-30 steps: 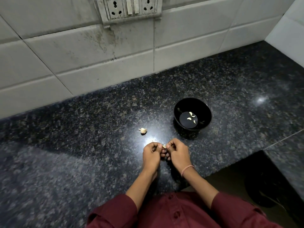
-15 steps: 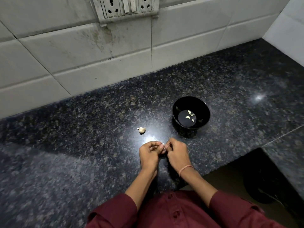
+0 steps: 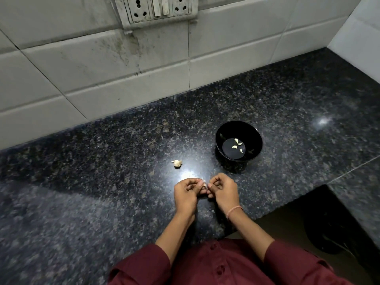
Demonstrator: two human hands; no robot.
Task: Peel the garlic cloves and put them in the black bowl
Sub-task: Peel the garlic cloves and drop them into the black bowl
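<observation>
Both hands are low over the counter near its front edge, knuckles up, fingertips meeting in the middle. Left hand: fingers curled in, pinching a small garlic clove. Only a pale bit of it shows btwn the two hands. Right hand: fingers also curled, tips pinching the same clove from the other side. Can't tell how much skin is on it, as it's too small and mostly hidden. Thin pinkish band on the right wrist. Maroon shirt, sleeves ending near the elbows.

Black bowl stands upright on the counter, just beyond the hands & a bit to the right, not touching them. On its flat bottom are 4 peeled cloves, pale, close together. A separate garlic piece w/ papery skin lies on the counter left of the bowl, beyond the left hand, apart from both. Bright glare on the counter btwn that piece & the hands.

The counter is dark speckled granite, running back to a white tiled wall. The wall is stained below a socket/switch panel at the top. Second, smaller glare spot at far right.
</observation>
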